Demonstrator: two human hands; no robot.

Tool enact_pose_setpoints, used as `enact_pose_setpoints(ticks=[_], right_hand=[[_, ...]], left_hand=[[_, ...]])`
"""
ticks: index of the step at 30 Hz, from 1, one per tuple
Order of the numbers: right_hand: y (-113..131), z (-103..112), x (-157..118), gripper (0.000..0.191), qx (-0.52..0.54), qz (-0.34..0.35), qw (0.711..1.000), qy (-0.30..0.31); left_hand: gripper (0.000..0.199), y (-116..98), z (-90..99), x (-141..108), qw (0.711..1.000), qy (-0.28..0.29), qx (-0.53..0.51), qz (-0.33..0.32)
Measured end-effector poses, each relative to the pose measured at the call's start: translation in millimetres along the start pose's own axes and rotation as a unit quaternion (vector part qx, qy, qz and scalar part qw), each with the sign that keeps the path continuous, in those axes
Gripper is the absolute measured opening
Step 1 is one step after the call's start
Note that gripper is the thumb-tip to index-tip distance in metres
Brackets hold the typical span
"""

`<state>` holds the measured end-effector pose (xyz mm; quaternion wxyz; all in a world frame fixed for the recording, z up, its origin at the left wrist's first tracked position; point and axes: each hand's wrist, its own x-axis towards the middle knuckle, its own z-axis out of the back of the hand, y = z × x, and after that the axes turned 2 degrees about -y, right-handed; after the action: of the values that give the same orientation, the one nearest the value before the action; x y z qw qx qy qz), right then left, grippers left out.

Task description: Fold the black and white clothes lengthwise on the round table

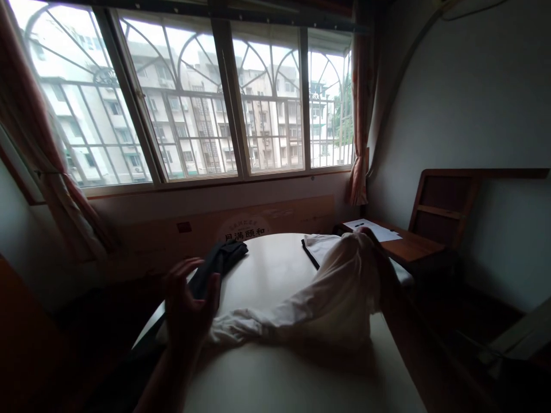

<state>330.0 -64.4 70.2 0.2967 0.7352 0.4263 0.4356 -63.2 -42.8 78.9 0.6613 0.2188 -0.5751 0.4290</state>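
Note:
A white cloth garment [318, 304] stretches across the white table, bunched at its left end and lifted at its right. My right hand [375, 252] grips its raised upper corner; that hand is dark and partly hidden by fabric. Fingers and thumb spread apart, my left hand [189, 298] is beside the bunched end and holds nothing visible. Just beyond my left hand lies a dark folded garment [219, 261]. Behind the raised fabric, another white piece with a black edge [321, 246] rests on the table.
The round white table [267, 264] fills the middle. Right of it stands a wooden side table [413, 244] with white papers [372, 230] and a pen. A wooden chair [443, 201] is at the wall. Barred windows with tied curtains [360, 115] line the back.

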Motion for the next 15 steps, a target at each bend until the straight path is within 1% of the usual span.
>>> enact_pose_setpoints(ticks=[1, 2, 3, 4, 5, 6, 7, 8, 10, 11, 12, 13, 14, 15], right_hand=[[-1, 1, -4, 0.027, 0.019, -0.045, 0.997, 0.057], [-3, 5, -7, 0.026, 0.036, -0.086, 0.988, 0.125], [-5, 11, -8, 0.027, 0.047, -0.118, 0.972, 0.198], [-7, 18, -9, 0.029, 0.049, -0.139, 0.951, 0.272], [-9, 25, -7, 0.032, 0.049, -0.147, 0.929, 0.335], [-12, 32, -5, 0.034, 0.053, -0.141, 0.914, 0.378], [-13, 36, -2, 0.035, 0.065, -0.121, 0.909, 0.394], [-14, 38, 1, 0.035, 0.080, -0.094, 0.914, 0.386], [-15, 35, 6, 0.041, 0.084, -0.046, 0.933, 0.346], [-14, 29, 6, 0.047, 0.054, -0.038, 0.938, 0.341], [-14, 22, 4, 0.057, -0.002, -0.044, 0.933, 0.356], [-15, 13, 1, 0.068, -0.080, -0.061, 0.917, 0.385], [-17, 4, -4, 0.080, -0.173, -0.081, 0.887, 0.421], [-20, -6, -10, 0.093, -0.269, -0.099, 0.846, 0.451]], left_hand=[[0.049, -14, -7.0, -9, 0.989, 0.124, -0.058, -0.047], [0.058, -27, -14.1, -18, 0.955, 0.269, -0.099, -0.074], [0.068, -37, -20.8, -26, 0.908, 0.393, -0.122, -0.080], [0.077, -43, -26.9, -34, 0.854, 0.498, -0.130, -0.078], [0.085, -47, -32.2, -41, 0.808, 0.571, -0.129, -0.070], [0.086, -48, -36.7, -46, 0.779, 0.611, -0.122, -0.062], [0.081, -48, -40.4, -49, 0.767, 0.629, -0.112, -0.057], [0.074, -47, -43.4, -51, 0.765, 0.634, -0.101, -0.058], [0.058, -46, -48.2, -52, 0.772, 0.627, -0.080, -0.064], [0.052, -46, -49.9, -52, 0.776, 0.624, -0.066, -0.065], [0.044, -48, -51.2, -52, 0.780, 0.620, -0.053, -0.061], [0.038, -50, -51.9, -51, 0.787, 0.613, -0.044, -0.054], [0.032, -52, -52.1, -51, 0.799, 0.599, -0.040, -0.040], [0.029, -53, -51.8, -50, 0.815, 0.577, -0.042, -0.023]])
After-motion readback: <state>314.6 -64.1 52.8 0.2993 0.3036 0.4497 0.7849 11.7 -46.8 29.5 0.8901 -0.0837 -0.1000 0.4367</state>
